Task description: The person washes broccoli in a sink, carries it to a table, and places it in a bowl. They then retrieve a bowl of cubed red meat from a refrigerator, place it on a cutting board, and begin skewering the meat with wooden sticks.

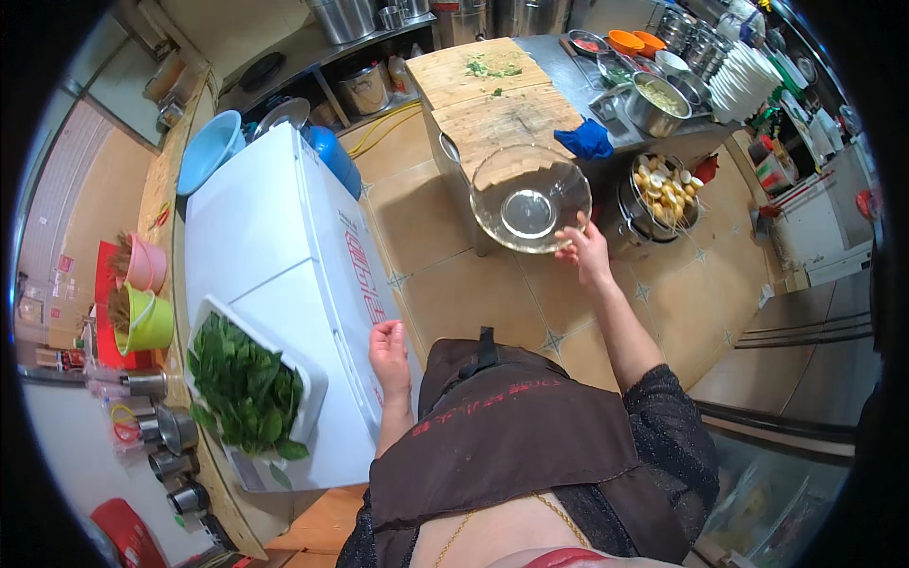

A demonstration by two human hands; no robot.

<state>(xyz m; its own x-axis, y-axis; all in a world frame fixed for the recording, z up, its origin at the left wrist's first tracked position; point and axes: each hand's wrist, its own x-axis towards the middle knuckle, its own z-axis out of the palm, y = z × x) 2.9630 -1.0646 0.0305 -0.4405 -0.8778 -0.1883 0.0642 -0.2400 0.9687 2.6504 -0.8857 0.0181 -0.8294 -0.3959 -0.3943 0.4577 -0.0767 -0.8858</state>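
Note:
My right hand grips the rim of a clear glass bowl, which is tilted and shows nothing in it. The bowl is held out over the tiled floor and overlaps the near end of a wooden cutting board. My left hand is raised beside the edge of a white chest freezer, its fingers curled and nothing seen in them. On the freezer, a white plastic basket holds dark green leaves. Chopped green scraps lie on a second wooden board. A blue cloth hangs at the counter edge.
A steel pot stands on the metal counter near stacked white plates and orange bowls. Below, a pot holds peeled, potato-like pieces. A light blue basin is at the freezer's far end. Yellow hoses cross the floor.

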